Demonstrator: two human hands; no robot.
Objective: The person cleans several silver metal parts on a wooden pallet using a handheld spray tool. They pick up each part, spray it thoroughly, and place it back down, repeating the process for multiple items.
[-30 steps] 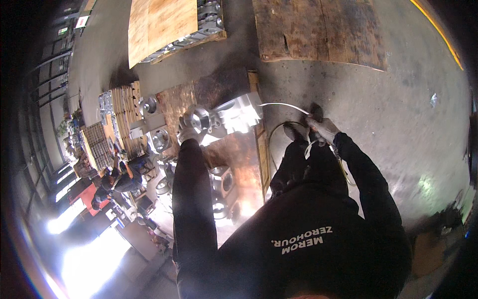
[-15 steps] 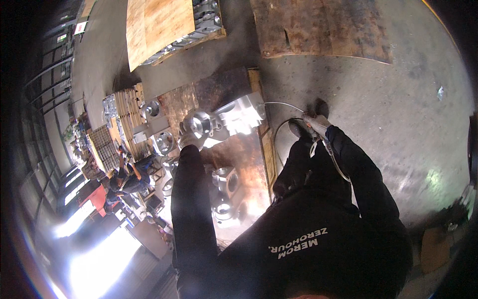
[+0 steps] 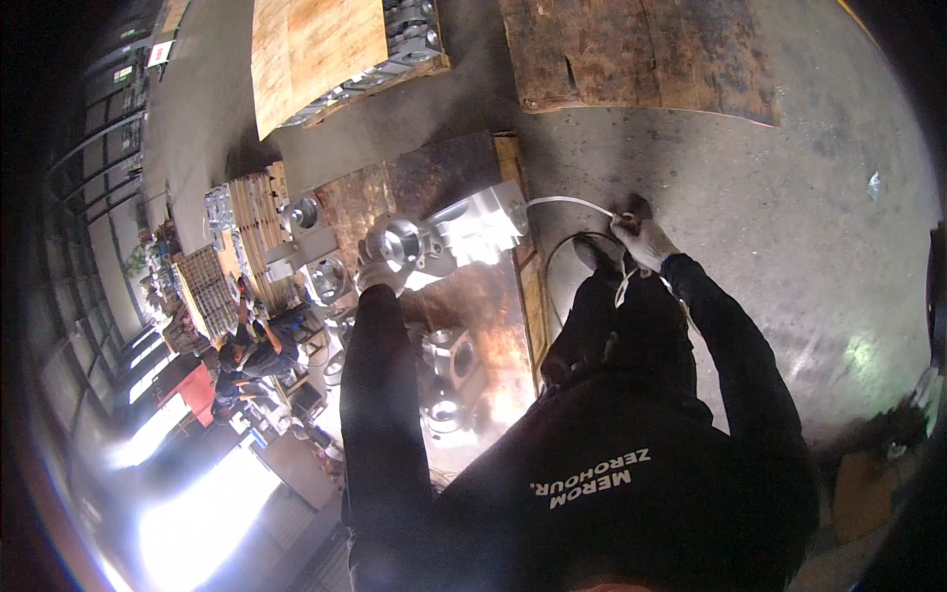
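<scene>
A shiny machined metal casting (image 3: 473, 225) with a round, open flange at its left end lies across the worn board-topped table (image 3: 488, 306). My gloved left hand (image 3: 377, 274) grips the rim of that flange from the near left side. Away to the right, over the floor by my feet, my gloved right hand (image 3: 643, 243) is closed around what looks like an air blow gun, its body mostly hidden by the fingers. Its long, thin, curved nozzle (image 3: 570, 200) reaches left to the casting's right end. A pale hose (image 3: 623, 284) hangs below this hand.
More castings (image 3: 447, 360) stand on the table's near part, others (image 3: 326, 279) beyond its left side. A crate of castings under a plywood sheet (image 3: 321, 49) is at the far side, near a brown board (image 3: 641, 54). A person (image 3: 261, 350) works at left. A dark hose loops by my feet.
My right hand has shifted slightly right and turned, covering more of the blow gun. The nozzle tube sits a little differently at the casting's end. My left hand stays on the flange.
</scene>
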